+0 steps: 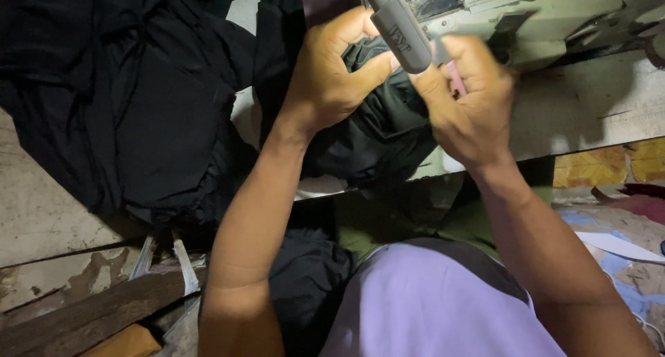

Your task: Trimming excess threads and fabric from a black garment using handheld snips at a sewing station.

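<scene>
Holding a bunched piece of dark green-black fabric [388, 114] up close to a sewing machine [547, 17], the person works with both hands at the counter's edge. The left hand [329, 76] is clenched around the upper fold of the cloth, thumb pressed across it. The right hand [471, 104] grasps the other side of the same bundle, fingers curled; something pink [455, 76] peeks out behind them, too hidden to name. A grey cylindrical lamp [400, 28] hangs from the machine just above and between the two hands.

Judging by how things lie, the work looks to be midway: the cloth is gathered in the hands, not flat under the needle, and no finished seam shows. A big heap of black cloth [125, 86] lies on the worn counter [589, 107] to the left, with more of it drooping toward the person's lap, so much seems left to handle.

No bin, box or basket is in view; the fabric simply piles on the counter. Paper scraps [616, 246] and a wooden plank [90, 308] lie on the floor.
</scene>
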